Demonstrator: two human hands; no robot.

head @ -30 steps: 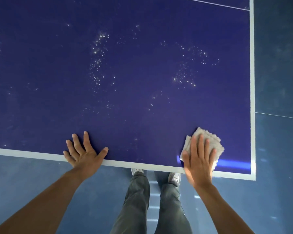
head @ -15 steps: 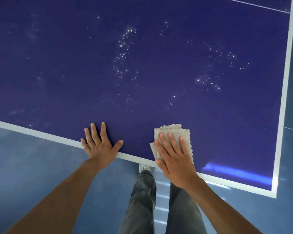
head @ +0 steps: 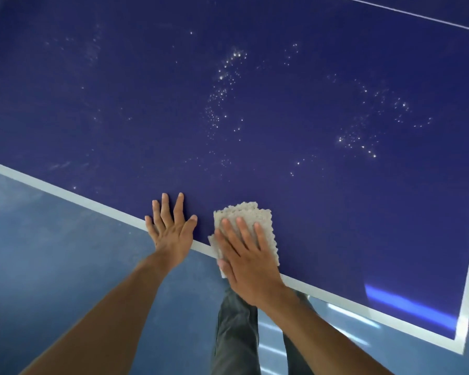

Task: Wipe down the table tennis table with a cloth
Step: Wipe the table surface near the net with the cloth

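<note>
I see the right hand (head: 251, 262) pressing flat on the cloth (head: 252, 212) at the bench (head: 282, 117) edge. The left hand (head: 171, 234) is spread just beside it, with droplets (head: 222, 104) beyond.

My left grip (head: 171, 234) and right grip (head: 251, 266) are bare, as are both forearms (head: 114, 301); dark grey creased trousers (head: 236, 334) cover my legs, below the right grip.

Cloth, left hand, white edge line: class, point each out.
cloth (head: 255, 212): head view, bare part beyond the fingers.
left hand (head: 171, 234): head view, back of hand.
white edge line (head: 65, 194): head view, stretch left of hands.
</note>
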